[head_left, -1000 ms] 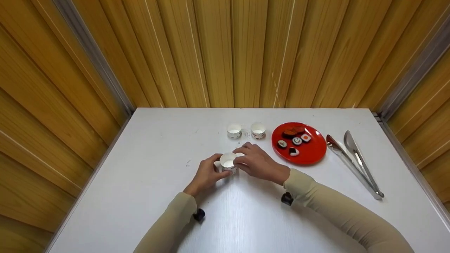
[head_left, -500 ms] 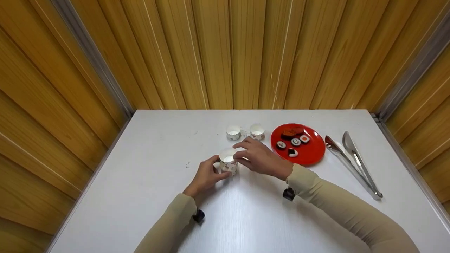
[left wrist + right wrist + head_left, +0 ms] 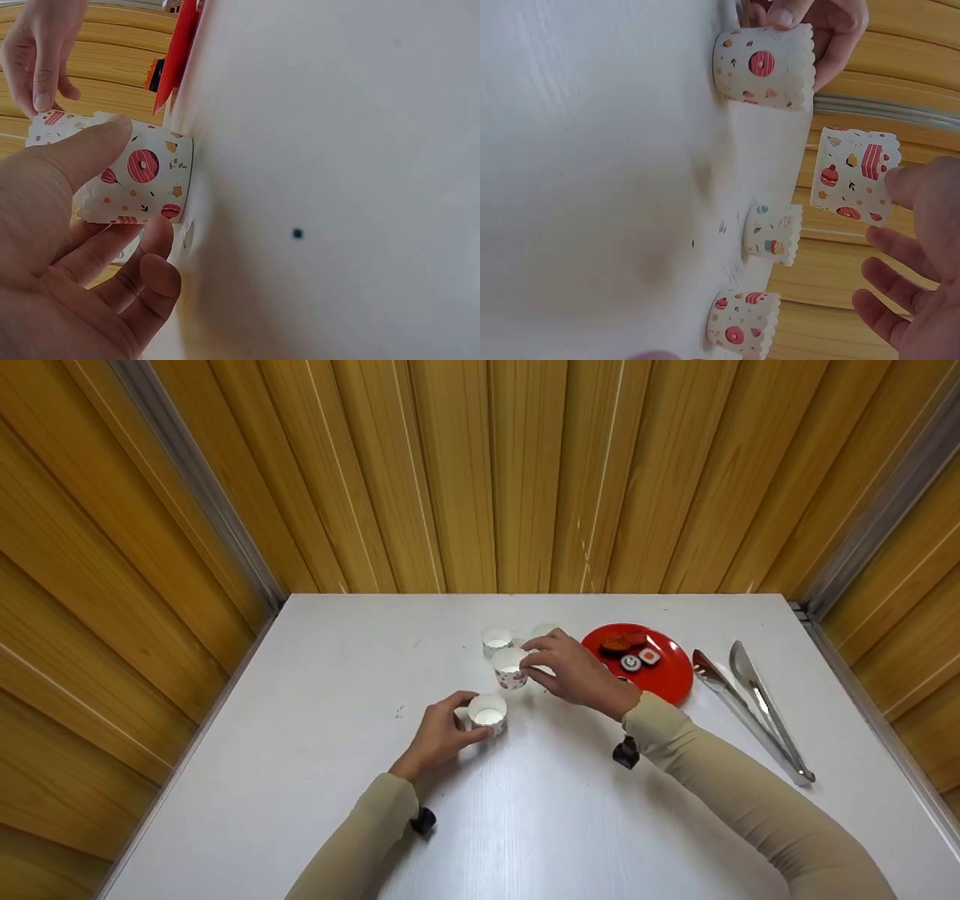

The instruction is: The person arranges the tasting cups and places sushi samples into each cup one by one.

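Observation:
My left hand (image 3: 441, 733) holds a white paper baking cup (image 3: 488, 718) upright at the table surface, thumb and fingers around its side. Pink doughnuts and small sweets decorate that baking cup (image 3: 142, 169) in the left wrist view. Just beyond it, my right hand (image 3: 574, 669) pinches a second paper baking cup (image 3: 511, 675) by its scalloped rim, raised off the table. The right wrist view shows this lifted cup (image 3: 855, 174) printed with a cake slice. Two more baking cups stand farther back: one (image 3: 497, 639) behind the lifted cup, the other (image 3: 544, 628) partly covered by my right hand.
A red plate (image 3: 675, 679) with several small sushi pieces sits to the right, partly behind my right hand. Right of it lie metal tongs (image 3: 765, 712), hinge end toward me. Wooden panelling (image 3: 465, 472) encloses the white table (image 3: 337, 697) at the back and sides.
My right hand has lifted one baking cup out of the cup in my left hand and carried it back and slightly right. The left hand has stayed in place.

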Motion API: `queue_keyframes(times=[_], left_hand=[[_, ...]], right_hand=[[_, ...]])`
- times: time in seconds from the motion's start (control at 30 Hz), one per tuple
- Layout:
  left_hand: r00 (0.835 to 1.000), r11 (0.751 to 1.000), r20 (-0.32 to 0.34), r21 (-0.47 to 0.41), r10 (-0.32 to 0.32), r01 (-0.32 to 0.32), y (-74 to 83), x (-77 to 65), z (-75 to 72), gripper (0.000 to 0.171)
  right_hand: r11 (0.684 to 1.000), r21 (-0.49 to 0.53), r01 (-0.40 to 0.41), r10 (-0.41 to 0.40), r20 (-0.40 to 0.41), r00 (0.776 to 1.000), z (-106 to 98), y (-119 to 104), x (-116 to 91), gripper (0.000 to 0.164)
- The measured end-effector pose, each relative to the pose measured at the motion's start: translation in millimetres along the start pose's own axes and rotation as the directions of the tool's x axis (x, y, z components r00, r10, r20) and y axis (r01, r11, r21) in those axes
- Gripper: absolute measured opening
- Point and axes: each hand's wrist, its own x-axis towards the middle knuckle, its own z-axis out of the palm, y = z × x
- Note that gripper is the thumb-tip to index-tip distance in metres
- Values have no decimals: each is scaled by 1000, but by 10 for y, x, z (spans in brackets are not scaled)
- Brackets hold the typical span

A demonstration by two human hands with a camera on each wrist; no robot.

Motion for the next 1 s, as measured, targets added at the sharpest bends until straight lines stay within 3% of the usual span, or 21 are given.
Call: queue_keyframes(times=[0.27,0.63,1.0], left_hand=[[1000,1000,1,14,-11,11,-6,-6,12,61],[1000,1000,-2,19,-17,17,-1,-8,15,61],[1000,1000,0,23,-8,8,-7,-19,-1,61]], right_hand=[[996,-65,-57,57,-3,998,64,250,-73,9],[988,-56,-141,143,41,989,102,436,-184,10],[990,-83,-112,116,43,992,126,416,-303,11]])
